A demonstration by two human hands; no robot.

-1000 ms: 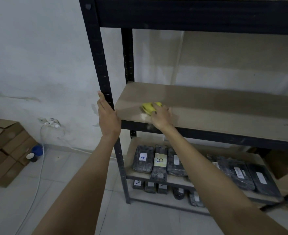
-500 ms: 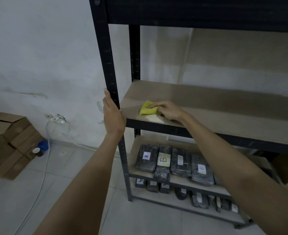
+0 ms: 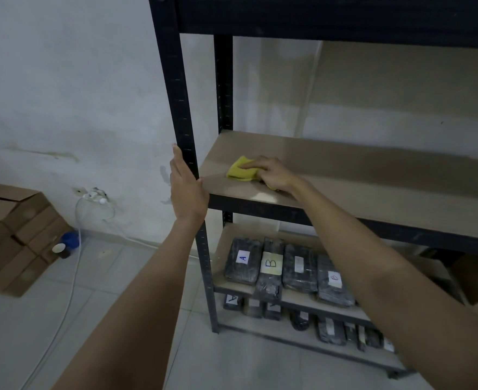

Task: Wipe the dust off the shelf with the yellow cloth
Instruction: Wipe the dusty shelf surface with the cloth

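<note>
A black metal rack holds a bare brown shelf board at chest height. The yellow cloth lies bunched on the board's front left corner. My right hand presses on it, fingers pointing left, covering the cloth's right part. My left hand is wrapped around the rack's front left post, thumb on the inner side, just left of the cloth.
Lower shelves carry several black wrapped packs with labels A and B. Stacked cardboard boxes stand on the tiled floor at the left. A white cable runs down from a wall socket. The wall is close behind the rack.
My right hand has turned and slid the cloth left toward the shelf's front left corner. My left hand stays on the post. The view has shifted slightly.
</note>
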